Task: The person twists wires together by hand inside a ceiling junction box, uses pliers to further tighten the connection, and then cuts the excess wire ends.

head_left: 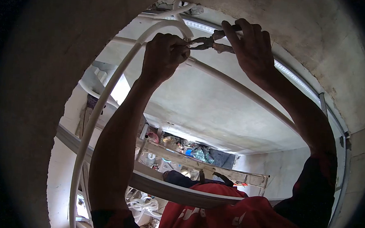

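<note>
High in front of me, my left hand (165,55) is closed, pinching thin strands that look like wire; most of them are hidden by the fingers. My right hand (254,49) grips a pair of pliers (206,42) by the handles, which stand apart. The pliers point left, their jaws at the fingertips of my left hand. Just behind and above the left hand, a white corrugated conduit (158,27) bends over and runs down along my left forearm.
A straight pale pipe (241,87) crosses behind my hands. A metal ceiling channel (298,76) curves along the right, and a metal rail (166,186) passes in front of my red shirt. Far below lie a wooden plank frame (204,161) and coiled white conduit (144,205).
</note>
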`<state>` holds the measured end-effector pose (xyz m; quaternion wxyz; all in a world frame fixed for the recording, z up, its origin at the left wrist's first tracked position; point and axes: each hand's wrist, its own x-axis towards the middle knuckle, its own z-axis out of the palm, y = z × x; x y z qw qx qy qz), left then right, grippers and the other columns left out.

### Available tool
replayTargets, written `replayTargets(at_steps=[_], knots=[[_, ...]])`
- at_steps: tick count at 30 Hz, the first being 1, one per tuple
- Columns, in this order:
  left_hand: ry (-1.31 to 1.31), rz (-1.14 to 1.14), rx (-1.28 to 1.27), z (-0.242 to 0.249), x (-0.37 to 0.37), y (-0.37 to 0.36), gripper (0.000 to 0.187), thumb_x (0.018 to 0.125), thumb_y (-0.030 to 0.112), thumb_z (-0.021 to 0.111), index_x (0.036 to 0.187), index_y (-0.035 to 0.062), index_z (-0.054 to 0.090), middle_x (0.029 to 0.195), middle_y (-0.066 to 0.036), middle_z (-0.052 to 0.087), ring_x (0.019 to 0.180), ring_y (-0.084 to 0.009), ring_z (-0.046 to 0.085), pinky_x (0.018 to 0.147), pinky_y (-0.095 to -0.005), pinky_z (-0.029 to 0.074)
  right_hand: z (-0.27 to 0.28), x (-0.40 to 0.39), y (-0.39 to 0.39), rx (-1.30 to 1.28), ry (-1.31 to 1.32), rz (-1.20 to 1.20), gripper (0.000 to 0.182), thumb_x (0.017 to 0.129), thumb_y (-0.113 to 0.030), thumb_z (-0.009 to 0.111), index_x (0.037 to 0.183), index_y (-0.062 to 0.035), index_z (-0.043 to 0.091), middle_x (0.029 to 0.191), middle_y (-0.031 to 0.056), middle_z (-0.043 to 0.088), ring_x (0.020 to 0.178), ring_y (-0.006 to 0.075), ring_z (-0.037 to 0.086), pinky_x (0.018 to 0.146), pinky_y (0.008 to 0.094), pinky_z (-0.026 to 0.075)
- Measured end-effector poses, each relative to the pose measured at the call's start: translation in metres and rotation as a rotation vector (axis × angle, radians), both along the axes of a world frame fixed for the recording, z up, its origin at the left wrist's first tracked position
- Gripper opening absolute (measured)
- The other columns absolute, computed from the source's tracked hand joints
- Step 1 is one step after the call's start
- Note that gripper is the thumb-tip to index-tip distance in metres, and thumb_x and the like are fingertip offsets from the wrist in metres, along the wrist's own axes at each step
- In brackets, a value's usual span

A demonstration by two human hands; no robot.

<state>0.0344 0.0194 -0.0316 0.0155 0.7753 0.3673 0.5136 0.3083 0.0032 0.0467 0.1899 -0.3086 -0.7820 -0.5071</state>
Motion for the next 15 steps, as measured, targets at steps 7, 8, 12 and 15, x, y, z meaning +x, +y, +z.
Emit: replayTargets(at_steps=[7, 8, 12, 15], knots=[[0.085, 0.038, 0.188, -0.005, -0.003, 0.007, 0.014, 0.087, 0.02, 0.081, 0.092, 0.0089, 0.074, 0.089, -0.009, 0.072, 0.082, -0.0245, 0.072, 0.07, -0.0369, 0.06, 0.0, -0.001, 0.012, 0.098, 0.038, 0.088, 0.051, 0.087, -0.026, 0.074, 0.136, -0.0156, 0.063, 0.12, 0.0079, 0.056, 0.093, 0.023, 0.059, 0.071, 0.0407, 0.047], [0.085, 0.04, 0.186, -0.007, -0.003, 0.007, 0.014, 0.087, 0.02, 0.081, 0.092, 0.0089, 0.074, 0.089, -0.009, 0.072, 0.082, -0.0245, 0.072, 0.07, -0.0369, 0.06, -0.001, 0.0, 0.012, 0.096, 0.038, 0.089, 0.051, 0.087, -0.026, 0.074, 0.136, -0.0156, 0.063, 0.12, 0.0079, 0.056, 0.093, 0.023, 0.059, 0.071, 0.0407, 0.047], [-0.083, -0.023, -0.115, 0.006, -0.001, -0.006, 0.019, 0.088, 0.022, 0.08, 0.098, 0.0073, 0.077, 0.091, -0.012, 0.073, 0.083, -0.0243, 0.073, 0.073, -0.037, 0.06, -0.002, 0.001, 0.015, 0.095, 0.046, 0.101, 0.049, 0.087, -0.025, 0.074, 0.134, -0.0175, 0.064, 0.118, 0.0073, 0.057, 0.091, 0.0222, 0.059, 0.068, 0.0392, 0.043], [-0.087, -0.021, -0.165, 0.008, 0.0, -0.007, 0.02, 0.088, 0.022, 0.079, 0.1, 0.0059, 0.077, 0.092, -0.014, 0.074, 0.082, -0.0227, 0.073, 0.074, -0.0365, 0.06, 0.001, 0.003, 0.017, 0.105, 0.04, 0.108, 0.045, 0.087, -0.024, 0.074, 0.131, -0.0188, 0.065, 0.116, 0.0067, 0.059, 0.09, 0.0216, 0.059, 0.068, 0.0389, 0.042]])
